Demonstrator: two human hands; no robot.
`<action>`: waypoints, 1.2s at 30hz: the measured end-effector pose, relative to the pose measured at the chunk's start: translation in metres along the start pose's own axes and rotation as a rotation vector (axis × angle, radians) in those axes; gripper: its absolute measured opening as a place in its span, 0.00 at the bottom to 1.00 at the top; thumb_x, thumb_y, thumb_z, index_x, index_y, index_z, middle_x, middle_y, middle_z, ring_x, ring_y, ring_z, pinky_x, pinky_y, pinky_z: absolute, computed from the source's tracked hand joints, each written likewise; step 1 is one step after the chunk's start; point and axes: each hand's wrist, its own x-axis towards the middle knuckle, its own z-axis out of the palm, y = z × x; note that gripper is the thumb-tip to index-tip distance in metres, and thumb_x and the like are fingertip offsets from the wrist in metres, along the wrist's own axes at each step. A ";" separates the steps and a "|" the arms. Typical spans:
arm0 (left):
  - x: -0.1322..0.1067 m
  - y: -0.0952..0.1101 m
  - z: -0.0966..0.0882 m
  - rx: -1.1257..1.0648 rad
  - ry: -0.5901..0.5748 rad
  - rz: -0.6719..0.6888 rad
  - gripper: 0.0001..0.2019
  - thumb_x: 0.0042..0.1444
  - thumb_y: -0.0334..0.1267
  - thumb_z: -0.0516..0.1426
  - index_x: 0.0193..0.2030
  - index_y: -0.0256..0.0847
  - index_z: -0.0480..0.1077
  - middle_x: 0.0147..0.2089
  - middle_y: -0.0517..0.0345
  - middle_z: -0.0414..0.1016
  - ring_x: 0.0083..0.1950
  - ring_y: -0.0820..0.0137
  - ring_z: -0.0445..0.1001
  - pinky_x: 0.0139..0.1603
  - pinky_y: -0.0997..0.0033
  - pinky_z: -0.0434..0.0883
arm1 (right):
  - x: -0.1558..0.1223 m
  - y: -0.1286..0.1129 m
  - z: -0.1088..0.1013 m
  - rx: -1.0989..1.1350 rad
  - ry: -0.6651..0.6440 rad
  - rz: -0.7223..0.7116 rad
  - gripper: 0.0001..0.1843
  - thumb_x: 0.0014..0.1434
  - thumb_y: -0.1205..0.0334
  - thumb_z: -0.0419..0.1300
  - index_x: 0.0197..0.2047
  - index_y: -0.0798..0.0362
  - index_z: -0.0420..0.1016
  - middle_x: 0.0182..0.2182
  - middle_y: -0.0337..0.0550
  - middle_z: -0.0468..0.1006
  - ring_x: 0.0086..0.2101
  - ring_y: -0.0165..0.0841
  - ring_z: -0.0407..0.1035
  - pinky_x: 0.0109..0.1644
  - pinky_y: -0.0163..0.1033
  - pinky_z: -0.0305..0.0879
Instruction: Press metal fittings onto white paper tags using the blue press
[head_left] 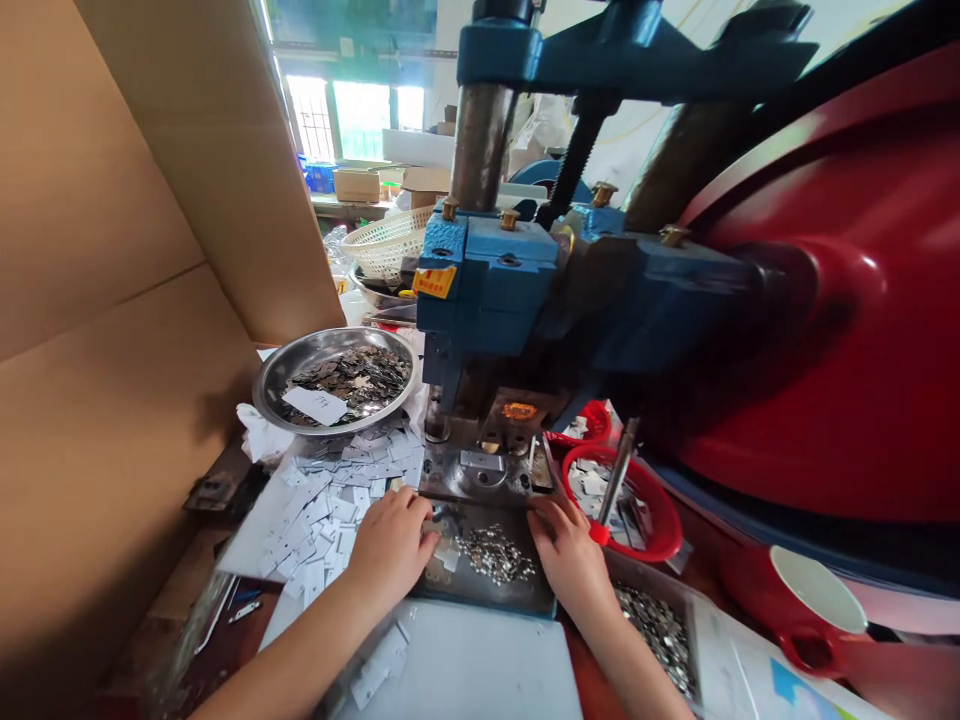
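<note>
My left hand (390, 545) and right hand (570, 560) rest on the dark plate (480, 595) below the blue press (487, 290), on either side of a small heap of metal pieces (495, 555). Both sets of fingers curl downward, and I cannot tell whether they pinch anything. White tags (330, 510) lie just beside my left hand.

Nothing here reads clearly from where I stand: the yellow label (433, 282) on the blue press (487, 290) carries red characters too small to make out, and the white paper slip (315, 404) in the steel bowl (267, 382) shows faint handwriting, illegible
</note>
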 end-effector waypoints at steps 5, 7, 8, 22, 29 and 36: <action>-0.004 -0.002 0.001 -0.053 0.031 0.004 0.03 0.52 0.34 0.59 0.34 0.44 0.69 0.39 0.58 0.69 0.43 0.63 0.68 0.45 0.64 0.63 | 0.001 -0.002 0.007 -0.188 0.023 -0.180 0.15 0.63 0.58 0.49 0.44 0.48 0.76 0.38 0.46 0.75 0.38 0.39 0.69 0.42 0.45 0.66; -0.004 -0.001 0.001 -0.097 0.043 0.019 0.03 0.53 0.32 0.59 0.33 0.44 0.68 0.37 0.59 0.70 0.41 0.64 0.69 0.43 0.65 0.63 | 0.001 -0.002 0.008 -0.226 0.048 -0.212 0.15 0.63 0.58 0.49 0.42 0.49 0.77 0.38 0.46 0.75 0.37 0.39 0.69 0.42 0.45 0.65; -0.005 0.000 0.001 -0.123 0.038 0.020 0.03 0.53 0.32 0.58 0.32 0.44 0.68 0.35 0.60 0.71 0.40 0.64 0.69 0.42 0.66 0.63 | 0.000 -0.003 0.008 -0.230 0.057 -0.218 0.15 0.63 0.58 0.49 0.41 0.49 0.77 0.38 0.46 0.75 0.38 0.39 0.69 0.42 0.45 0.65; 0.005 -0.001 -0.004 -0.619 0.054 0.019 0.09 0.58 0.34 0.52 0.37 0.45 0.74 0.38 0.58 0.75 0.41 0.67 0.73 0.45 0.68 0.69 | 0.029 -0.024 0.008 0.064 0.162 -0.154 0.10 0.63 0.62 0.49 0.35 0.52 0.70 0.33 0.45 0.73 0.35 0.37 0.67 0.42 0.43 0.63; 0.020 0.004 -0.014 -0.717 0.022 -0.109 0.11 0.54 0.35 0.55 0.42 0.44 0.75 0.42 0.58 0.78 0.42 0.64 0.75 0.46 0.65 0.71 | 0.066 -0.058 0.017 -0.131 0.155 -0.212 0.14 0.61 0.61 0.51 0.28 0.52 0.73 0.29 0.46 0.72 0.34 0.39 0.64 0.40 0.44 0.60; 0.042 0.008 -0.019 -0.788 0.110 -0.076 0.08 0.54 0.36 0.55 0.38 0.45 0.75 0.40 0.60 0.78 0.41 0.66 0.75 0.44 0.68 0.71 | 0.052 -0.055 0.009 -0.170 0.117 -0.335 0.12 0.62 0.58 0.53 0.43 0.47 0.77 0.39 0.46 0.74 0.45 0.42 0.63 0.51 0.49 0.58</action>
